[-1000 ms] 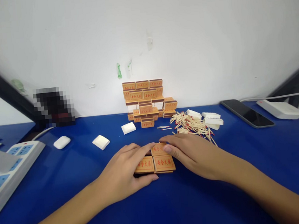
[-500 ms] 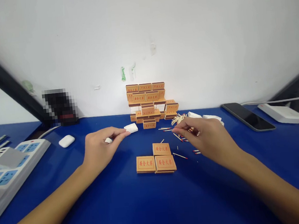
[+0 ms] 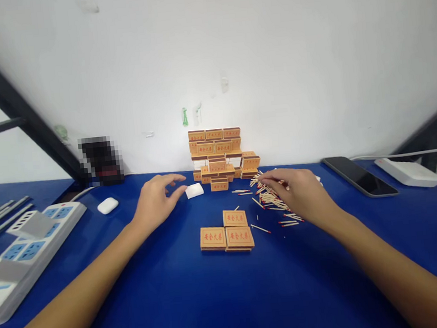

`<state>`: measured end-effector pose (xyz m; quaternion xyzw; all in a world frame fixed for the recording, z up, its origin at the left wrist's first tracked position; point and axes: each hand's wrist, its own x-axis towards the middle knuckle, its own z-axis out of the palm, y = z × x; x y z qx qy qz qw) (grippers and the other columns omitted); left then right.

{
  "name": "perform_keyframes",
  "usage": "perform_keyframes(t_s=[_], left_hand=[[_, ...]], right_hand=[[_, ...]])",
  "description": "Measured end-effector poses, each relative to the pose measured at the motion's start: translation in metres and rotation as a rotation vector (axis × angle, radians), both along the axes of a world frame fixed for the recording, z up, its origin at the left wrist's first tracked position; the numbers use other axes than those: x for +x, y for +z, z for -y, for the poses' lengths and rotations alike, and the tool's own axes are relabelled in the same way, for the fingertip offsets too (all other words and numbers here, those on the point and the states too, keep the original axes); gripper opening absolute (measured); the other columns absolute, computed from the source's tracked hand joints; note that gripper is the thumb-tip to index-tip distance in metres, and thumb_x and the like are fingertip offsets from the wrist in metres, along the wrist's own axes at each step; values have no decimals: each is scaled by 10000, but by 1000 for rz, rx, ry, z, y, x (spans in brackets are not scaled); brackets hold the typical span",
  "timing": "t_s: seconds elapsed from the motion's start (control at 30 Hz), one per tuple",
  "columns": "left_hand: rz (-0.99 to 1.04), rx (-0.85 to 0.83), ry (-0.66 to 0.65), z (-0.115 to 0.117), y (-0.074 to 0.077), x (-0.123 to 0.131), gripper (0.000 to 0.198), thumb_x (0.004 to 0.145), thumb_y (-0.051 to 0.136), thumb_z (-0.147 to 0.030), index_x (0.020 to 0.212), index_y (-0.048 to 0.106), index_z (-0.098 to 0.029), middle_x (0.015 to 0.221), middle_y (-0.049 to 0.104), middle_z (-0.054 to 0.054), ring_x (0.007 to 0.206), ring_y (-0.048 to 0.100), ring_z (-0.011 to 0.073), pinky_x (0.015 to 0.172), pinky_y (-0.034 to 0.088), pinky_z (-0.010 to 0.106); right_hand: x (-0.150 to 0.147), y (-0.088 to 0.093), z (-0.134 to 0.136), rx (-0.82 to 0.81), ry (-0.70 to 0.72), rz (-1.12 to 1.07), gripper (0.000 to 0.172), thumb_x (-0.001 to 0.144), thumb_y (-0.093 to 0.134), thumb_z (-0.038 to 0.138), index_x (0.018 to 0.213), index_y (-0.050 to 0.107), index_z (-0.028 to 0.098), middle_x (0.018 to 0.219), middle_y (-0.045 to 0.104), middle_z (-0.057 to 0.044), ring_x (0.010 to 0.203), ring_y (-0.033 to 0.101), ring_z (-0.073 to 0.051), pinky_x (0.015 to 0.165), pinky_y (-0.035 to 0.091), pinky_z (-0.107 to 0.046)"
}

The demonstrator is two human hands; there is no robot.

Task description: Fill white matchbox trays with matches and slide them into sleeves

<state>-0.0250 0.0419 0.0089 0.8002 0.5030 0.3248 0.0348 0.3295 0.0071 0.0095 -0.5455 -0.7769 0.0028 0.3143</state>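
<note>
My left hand [image 3: 159,200] is open beside a small white box [image 3: 194,190], thumb and fingers apart. My right hand [image 3: 300,192] hangs over a pile of loose matches [image 3: 270,198], its thumb and forefinger pinched together; whatever they may hold is too small to make out. Between my hands, against the wall, stands a tiered stack of orange matchboxes [image 3: 215,148]. Nearer to me three matchboxes [image 3: 239,238] lie flat, printed side up, touching one another. A few single matches [image 3: 261,228] are scattered right of them.
A white power strip [image 3: 37,248] and thin rods [image 3: 5,218] lie at the left, near a white earbud case [image 3: 107,205]. At the right are a black phone [image 3: 359,176] and a white box [image 3: 408,172] with a cable. The wall [image 3: 291,74] bounds the back.
My left thumb and forefinger have parted, off the white box. The right hand has shifted slightly, showing more of the match pile. The whole view has tilted and moved a little.
</note>
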Motion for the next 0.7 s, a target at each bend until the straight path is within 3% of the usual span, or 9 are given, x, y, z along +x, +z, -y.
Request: perform_keyframes(t_s=[0.1, 0.2, 0.4, 0.57, 0.7], left_hand=[[-193, -84, -61, -9, -2, 3, 508, 982, 633, -533, 1337, 692, -174, 1283, 750, 137, 1160, 674, 317, 1018, 523, 490], [-324, -121, -62, -17, -5, 6, 658, 917, 662, -652, 1322, 697, -135, 1318, 706, 190, 1200, 628, 378, 1032, 489, 552], [-318, -112, -91, -24, -3, 5, 427, 945, 671, -563, 1138, 764, -194, 1180, 735, 123, 1118, 632, 326, 971, 480, 484], [-272, -137, -139, -4, 6, 0, 382, 946, 696, -538, 1126, 766, -208, 1097, 760, 94, 1014, 648, 288, 897, 501, 438], [-209, -214, -260, 12, 10, 1, 393, 920, 718, -587, 1122, 783, -256, 1038, 758, 65, 954, 654, 249, 826, 526, 384]], right_hand=[[1, -5, -4, 18, 19, 8, 284, 991, 533, 290, 1037, 804, 218, 1042, 835, -81, 890, 781, -259, 771, 581, -385], [0, -6, -5, 23, 11, 46, 285, 995, 533, 307, 1018, 803, 220, 1035, 833, -87, 909, 782, -271, 795, 591, -412], [-5, -1, 0, 52, 26, 80, 272, 1010, 531, 317, 959, 778, 216, 982, 824, -81, 894, 767, -271, 795, 575, -408], [-2, 4, 1, 77, 3, 104, 291, 1022, 510, 325, 947, 768, 212, 962, 817, -89, 876, 755, -266, 782, 559, -397], [10, 7, -2, 95, -101, 197, 287, 1004, 519, 328, 998, 778, 204, 936, 813, -95, 868, 747, -276, 753, 540, -390]])
